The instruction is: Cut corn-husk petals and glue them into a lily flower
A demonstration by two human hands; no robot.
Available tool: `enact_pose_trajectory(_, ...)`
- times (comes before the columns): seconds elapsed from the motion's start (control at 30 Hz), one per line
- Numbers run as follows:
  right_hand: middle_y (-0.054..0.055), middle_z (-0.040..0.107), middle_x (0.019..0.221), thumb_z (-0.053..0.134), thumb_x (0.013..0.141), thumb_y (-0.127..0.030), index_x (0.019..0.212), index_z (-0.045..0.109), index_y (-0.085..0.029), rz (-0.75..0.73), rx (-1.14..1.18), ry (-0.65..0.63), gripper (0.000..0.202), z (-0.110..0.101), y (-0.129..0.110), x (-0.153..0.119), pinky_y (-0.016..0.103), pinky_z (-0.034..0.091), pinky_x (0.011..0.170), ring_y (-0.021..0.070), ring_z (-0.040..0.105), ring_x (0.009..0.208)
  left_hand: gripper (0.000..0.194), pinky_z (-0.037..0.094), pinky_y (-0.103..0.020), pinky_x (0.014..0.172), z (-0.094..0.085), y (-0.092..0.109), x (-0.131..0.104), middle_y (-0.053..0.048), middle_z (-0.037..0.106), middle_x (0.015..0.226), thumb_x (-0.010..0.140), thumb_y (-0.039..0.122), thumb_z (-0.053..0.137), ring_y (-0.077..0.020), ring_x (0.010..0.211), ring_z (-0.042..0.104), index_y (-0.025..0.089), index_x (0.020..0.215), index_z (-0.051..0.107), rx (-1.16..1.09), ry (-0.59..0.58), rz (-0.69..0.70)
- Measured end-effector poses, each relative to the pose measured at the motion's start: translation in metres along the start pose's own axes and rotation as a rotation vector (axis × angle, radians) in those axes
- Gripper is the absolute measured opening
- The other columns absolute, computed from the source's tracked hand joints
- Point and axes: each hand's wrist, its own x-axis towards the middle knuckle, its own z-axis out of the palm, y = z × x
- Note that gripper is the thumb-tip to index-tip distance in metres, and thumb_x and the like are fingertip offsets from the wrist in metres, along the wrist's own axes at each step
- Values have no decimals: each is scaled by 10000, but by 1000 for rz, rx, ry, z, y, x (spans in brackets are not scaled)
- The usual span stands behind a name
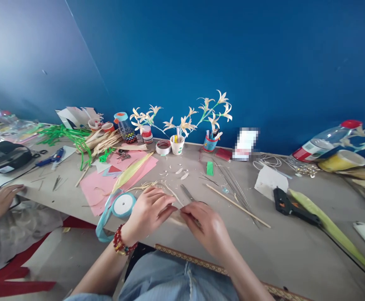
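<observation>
My left hand (152, 211), with a red bead bracelet at the wrist, is closed in a pinch over the table's near edge. Opposite it, my right hand (206, 225) is pinched too, its fingertips a little apart from the left ones. Between them lies a thin pale strip (176, 216), which looks like dried husk; its ends are hidden by my fingers. Scissors (187, 193) rest just beyond my right hand, their handles partly covered by it. A roll of light blue ribbon (123, 205) sits left of my left hand, its loose end hanging over the edge.
Pale flowers stand in a white cup (177, 146) and a blue-red pot (210, 143) by the wall. Pink paper (91, 190) lies left; thin wires (232, 184), a wooden stick (239, 206) and a black glue gun (292, 207) lie right. Another person's hand (2, 202) rests far left.
</observation>
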Motion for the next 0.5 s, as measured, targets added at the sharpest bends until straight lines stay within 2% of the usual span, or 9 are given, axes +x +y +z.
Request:
enact_pose_trajectory(0.07,43,678,790,500,937,-242,864,649,-233,84,88,61,166,3,5,-3,277,451,649,202,622,732,415,375,-443,1029,6,-1,-3,-78,666,1158,786,257,708,-269,1083,596,293,1187,610,-133,245,-65)
enact_pose_trajectory(0.13,30,671,773,520,926,-256,861,652,-228,190,194,147,150,8,9,-5,261,445,613,190,615,698,601,396,-442,1031,15,0,-7,-102,530,1358,774,319,721,-285,1192,534,305,1327,484,-384,509,-199)
enact_pose_trajectory(0.17,26,667,764,529,922,-265,855,652,-226,227,243,182,146,10,10,-6,256,444,603,185,613,685,636,439,-425,992,22,2,-9,-110,482,1402,795,366,694,-282,1190,537,309,1369,425,-560,568,-276)
enact_pose_trajectory(0.23,23,660,742,542,916,-279,841,653,-224,256,300,224,146,15,10,-8,253,446,597,181,610,666,616,508,-382,885,37,8,-13,-124,510,1370,808,483,647,-278,1119,583,284,1352,436,-854,472,-392)
enact_pose_trajectory(0.3,31,665,753,547,914,-276,836,657,-226,235,298,232,143,18,7,-9,260,453,609,186,615,672,604,522,-366,855,51,17,-17,-118,624,1204,722,475,740,-281,1043,617,231,1236,539,-978,295,-486)
enact_pose_trajectory(0.4,59,679,841,554,901,-239,876,660,-230,156,246,233,109,19,3,-11,273,463,634,200,625,721,519,507,-365,906,68,31,-18,-96,668,1085,679,384,797,-271,1027,621,195,1123,607,-969,273,-532)
enact_pose_trajectory(0.5,69,667,865,533,896,-203,884,647,-224,104,214,252,117,18,3,-14,275,471,652,203,620,752,410,523,-357,879,75,38,-15,-81,693,1021,730,323,761,-243,950,647,181,1094,636,-958,298,-579)
